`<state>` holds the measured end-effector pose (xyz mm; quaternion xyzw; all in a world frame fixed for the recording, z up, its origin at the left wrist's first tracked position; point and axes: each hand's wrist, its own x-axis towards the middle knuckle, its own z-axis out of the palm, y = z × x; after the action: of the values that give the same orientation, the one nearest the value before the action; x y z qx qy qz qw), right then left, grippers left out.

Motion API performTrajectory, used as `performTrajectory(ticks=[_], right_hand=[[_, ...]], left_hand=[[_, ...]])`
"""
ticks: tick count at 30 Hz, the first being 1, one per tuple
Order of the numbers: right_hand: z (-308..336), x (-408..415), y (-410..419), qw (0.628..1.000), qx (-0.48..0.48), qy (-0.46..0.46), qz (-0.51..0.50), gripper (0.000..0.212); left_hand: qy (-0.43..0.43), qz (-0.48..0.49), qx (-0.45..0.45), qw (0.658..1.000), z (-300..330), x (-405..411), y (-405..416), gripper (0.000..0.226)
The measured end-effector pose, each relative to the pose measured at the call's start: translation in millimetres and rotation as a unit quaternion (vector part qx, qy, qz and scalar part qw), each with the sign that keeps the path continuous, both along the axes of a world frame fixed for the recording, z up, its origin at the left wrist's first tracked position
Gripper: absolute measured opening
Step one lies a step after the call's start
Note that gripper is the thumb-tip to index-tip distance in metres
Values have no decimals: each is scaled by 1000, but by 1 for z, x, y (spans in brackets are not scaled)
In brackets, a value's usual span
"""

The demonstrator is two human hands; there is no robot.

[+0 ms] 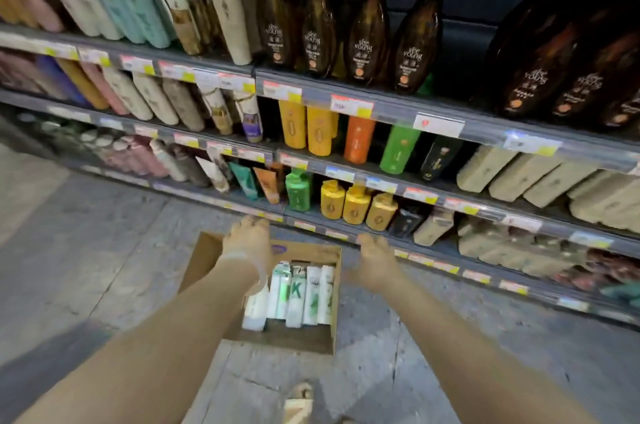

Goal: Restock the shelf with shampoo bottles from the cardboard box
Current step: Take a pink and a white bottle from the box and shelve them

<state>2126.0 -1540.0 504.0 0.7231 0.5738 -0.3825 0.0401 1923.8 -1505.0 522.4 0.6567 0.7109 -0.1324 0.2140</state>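
Both arms reached forward and down over the cardboard box (313,252) on the floor (86,250). The left hand (247,238) hung above the box's far left corner, fingers loosely spread and empty, a pale band at its wrist. The right hand (375,259) hovered just past the box's right wall, also spread and holding nothing.

The shampoo bottles (294,294), white with green markings, lay side by side in the far half of the box, below and between the two hands. Their long axes ran away from the person, toward the shelf (415,252), with what seemed to be the caps at the far end, though blur left that uncertain. The leftmost bottle sat almost directly beneath the left wrist; the rightmost lay just inside the wall beside the right hand.

Judging from this, neither hand was clearly favoured: each would need to drop down and slightly back toward the person, and close across a bottle's narrow width. Beyond the hands, the shelf's lower tiers stood crowded with yellow and green bottles.
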Motion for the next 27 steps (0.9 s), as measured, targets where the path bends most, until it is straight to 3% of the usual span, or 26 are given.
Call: performTrajectory(ticks=[4,9,16,27], right_hand=[[-28,-35,3,1000,-26,-7,1,82],[-68,-85,19,997,-75,0,-22,86],[-143,-165,54,989,-119,4,-91,81],[-345,-235,90,974,-188,26,-126,80]], left_hand=[[8,42,-37,998,-28,-38,-5,63],[-31,109,-81,990,-69,-99,9,43],[15,28,-147,989,-150,-192,62,65],[26,68,-198,978,-368,-250,72,65]])
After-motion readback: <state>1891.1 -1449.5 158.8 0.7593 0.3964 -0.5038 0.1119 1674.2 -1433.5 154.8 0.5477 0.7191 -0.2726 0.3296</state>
